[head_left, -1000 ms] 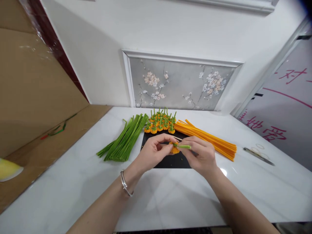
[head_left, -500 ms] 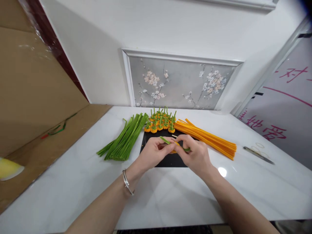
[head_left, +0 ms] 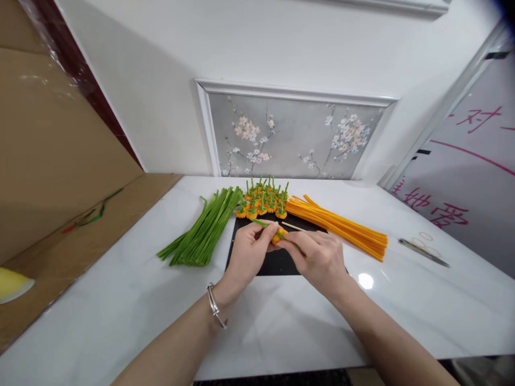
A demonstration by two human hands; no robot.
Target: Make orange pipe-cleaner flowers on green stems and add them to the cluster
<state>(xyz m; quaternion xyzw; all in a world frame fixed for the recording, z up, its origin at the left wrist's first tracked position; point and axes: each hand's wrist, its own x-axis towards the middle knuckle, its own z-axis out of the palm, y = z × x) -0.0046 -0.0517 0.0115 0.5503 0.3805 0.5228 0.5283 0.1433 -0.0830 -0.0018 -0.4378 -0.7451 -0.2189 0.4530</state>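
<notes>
Over a black mat (head_left: 277, 264), my left hand (head_left: 250, 249) pinches a small orange piece (head_left: 277, 236) with a green stem (head_left: 261, 222) lying across it. My right hand (head_left: 319, 257) closes on the other side, its fingertips on the green stem's right end. A thin pale stick (head_left: 293, 227) pokes out above my right fingers. Just behind the mat stand several small orange pumpkin-like pieces (head_left: 262, 205) with upright green stems.
Green fuzzy stems (head_left: 207, 230) lie bundled on the left, orange ones (head_left: 341, 225) on the right. Further right are dark scissors or tweezers (head_left: 423, 252) and thin rings (head_left: 425, 236). A cardboard box (head_left: 60, 134) borders the white table (head_left: 140, 321) at left.
The orange piece shows more between my fingers, and the green stem now crosses it. My right hand has turned, and more of the pale stick is visible. The view has shifted slightly.
</notes>
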